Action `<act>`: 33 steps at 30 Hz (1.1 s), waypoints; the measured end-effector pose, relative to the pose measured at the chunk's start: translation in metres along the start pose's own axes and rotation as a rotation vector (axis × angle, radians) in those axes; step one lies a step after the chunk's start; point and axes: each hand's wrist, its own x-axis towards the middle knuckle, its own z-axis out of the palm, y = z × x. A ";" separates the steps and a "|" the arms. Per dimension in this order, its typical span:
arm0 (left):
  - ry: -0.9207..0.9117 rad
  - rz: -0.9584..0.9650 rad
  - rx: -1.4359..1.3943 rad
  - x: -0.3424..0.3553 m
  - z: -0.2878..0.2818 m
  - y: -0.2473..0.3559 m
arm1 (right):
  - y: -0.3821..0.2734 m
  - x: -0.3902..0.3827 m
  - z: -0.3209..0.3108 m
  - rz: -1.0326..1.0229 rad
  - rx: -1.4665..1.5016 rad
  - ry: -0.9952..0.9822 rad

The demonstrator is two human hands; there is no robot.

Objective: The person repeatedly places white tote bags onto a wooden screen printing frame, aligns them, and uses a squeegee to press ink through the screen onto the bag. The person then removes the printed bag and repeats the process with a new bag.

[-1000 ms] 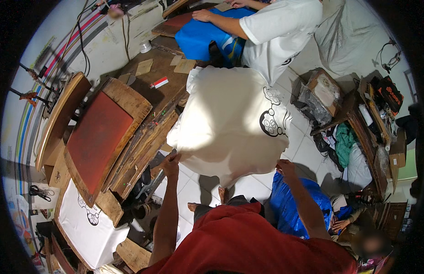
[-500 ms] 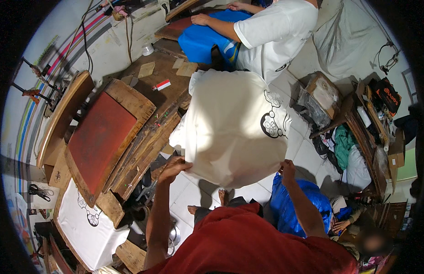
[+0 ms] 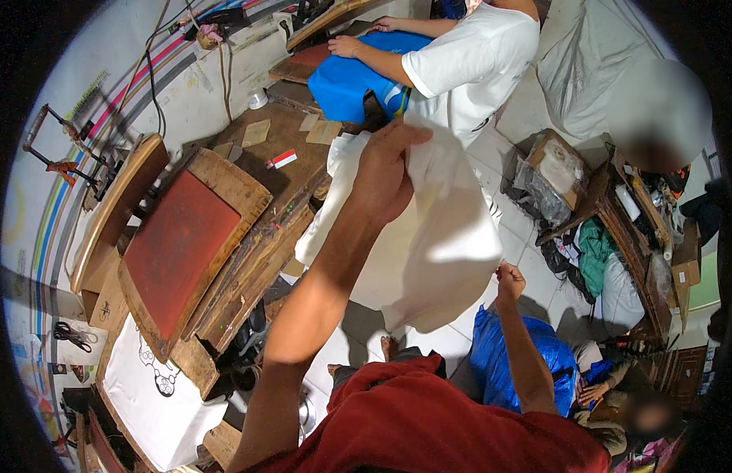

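A white T-shirt (image 3: pixel 429 236) hangs in front of me over the floor, its cloth folding and partly blurred. My left hand (image 3: pixel 386 169) reaches over it to its far side; the fingers are curled at the cloth there, with the thumb pointing right. At the near right edge my right hand (image 3: pixel 509 284) is closed in a pinch on the shirt. Only a bit of its black print shows at the right side. A second white shirt (image 3: pixel 165 410) with a black cartoon print lies at the lower left, partly under a wooden board.
A wooden press with a red pad (image 3: pixel 181 248) stands at left beside the worn wooden bench (image 3: pixel 283 173). Ahead, a person in white (image 3: pixel 472 71) handles a blue garment (image 3: pixel 366 75). A blue sack (image 3: pixel 520 355) sits near my right arm; another person is at lower right.
My left hand has left the shirt's near left corner and moved up across to its far side. The cloth has folded, hiding most of the print. My right hand stays at its edge.
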 end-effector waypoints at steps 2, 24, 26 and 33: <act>-0.030 -0.020 0.036 0.005 0.014 0.010 | -0.023 -0.010 0.013 0.044 0.051 -0.003; 0.656 1.057 0.076 -0.291 -0.065 0.156 | -0.242 -0.043 0.208 -0.029 0.708 -1.479; 0.780 1.120 0.160 -0.335 -0.056 0.152 | -0.263 -0.054 0.241 -0.467 0.287 -1.335; 1.080 1.296 0.682 -0.431 -0.005 0.169 | -0.322 -0.111 0.330 -0.196 0.447 -0.838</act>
